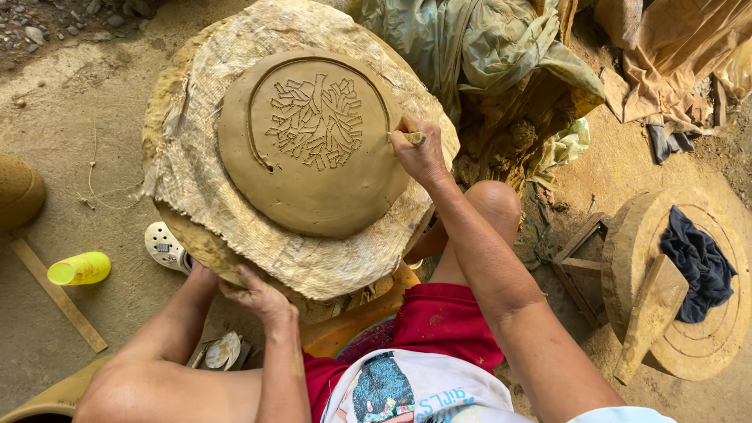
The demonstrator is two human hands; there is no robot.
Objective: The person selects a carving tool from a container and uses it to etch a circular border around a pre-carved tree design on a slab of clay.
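A yellow bottle (79, 269) lies on the dirt floor (70, 133) at far left. The left hand (262, 298) grips the near rim of the cloth-covered wheel (196, 180) — on it sits a clay disc (313, 204) carved with a tree pattern. The right hand (419, 153) pinches a wooden carving tool (409, 138) against the disc's right edge. Further right, a dark cloth (699, 262) drapes a wooden wheel (705, 345).

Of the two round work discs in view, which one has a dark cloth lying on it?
The wooden disc at the right, with the dark cloth. The cloth-covered disc carries a carved clay plate instead.
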